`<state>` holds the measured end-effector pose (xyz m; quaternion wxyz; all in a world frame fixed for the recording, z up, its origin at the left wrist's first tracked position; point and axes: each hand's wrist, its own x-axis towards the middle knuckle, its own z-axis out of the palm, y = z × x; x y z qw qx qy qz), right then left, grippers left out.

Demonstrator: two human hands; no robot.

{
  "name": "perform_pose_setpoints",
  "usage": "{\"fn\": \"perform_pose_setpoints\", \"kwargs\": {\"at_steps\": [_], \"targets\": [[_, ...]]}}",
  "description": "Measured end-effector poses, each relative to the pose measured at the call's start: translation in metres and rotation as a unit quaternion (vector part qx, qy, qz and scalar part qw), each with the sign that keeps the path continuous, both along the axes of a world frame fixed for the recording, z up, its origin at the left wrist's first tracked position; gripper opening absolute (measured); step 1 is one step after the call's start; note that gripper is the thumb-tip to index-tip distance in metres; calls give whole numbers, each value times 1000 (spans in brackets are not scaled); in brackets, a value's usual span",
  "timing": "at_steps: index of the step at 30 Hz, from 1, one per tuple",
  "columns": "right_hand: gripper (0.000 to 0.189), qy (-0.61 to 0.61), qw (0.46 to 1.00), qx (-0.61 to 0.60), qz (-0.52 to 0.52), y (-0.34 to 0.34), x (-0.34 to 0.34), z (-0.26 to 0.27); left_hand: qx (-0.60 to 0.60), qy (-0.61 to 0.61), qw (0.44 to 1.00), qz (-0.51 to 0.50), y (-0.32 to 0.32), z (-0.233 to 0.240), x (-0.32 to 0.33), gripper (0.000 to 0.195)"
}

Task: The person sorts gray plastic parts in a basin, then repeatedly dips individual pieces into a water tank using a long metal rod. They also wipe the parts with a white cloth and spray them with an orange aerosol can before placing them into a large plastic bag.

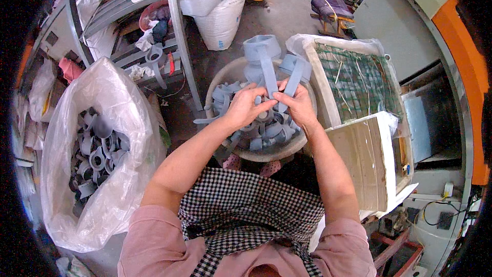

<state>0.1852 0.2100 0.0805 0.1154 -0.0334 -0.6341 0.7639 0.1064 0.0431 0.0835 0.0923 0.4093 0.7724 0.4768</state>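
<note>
Over a round basin [217, 75] heaped with grey-blue plastic parts, both hands are close together. My left hand [248, 104] grips the handle of a grey-blue plastic part [269, 71] with a wide ring-shaped head, which points away from me; more ring heads appear stacked under it. Between the thumb and fingers of my right hand [299, 104] is the handle of a second grey-blue plastic part [294, 79], its round head tilted to the right. The two thumbs nearly meet at the handles. Some fingers are hidden behind the parts.
At left stands a clear plastic bag [103, 80] holding many darker grey ring-shaped parts. Right of the basin are a crate with green netting [357, 80] and a cardboard box [357, 161]. White sacks [221, 19] stand beyond, beside a metal rack [180, 38]. A small padded stool [332, 9] is farther back.
</note>
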Motion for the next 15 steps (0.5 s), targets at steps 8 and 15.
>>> {"fn": "perform_pose_setpoints", "kwargs": {"at_steps": [8,15], "targets": [[17,8,993,-116,-17,-8,-5,11,87,37,995,-28,-2,-12,-14,28],[19,5,984,-156,-81,31,1,4,75,-407,910,-28,-5,-2,-24,26]]}}
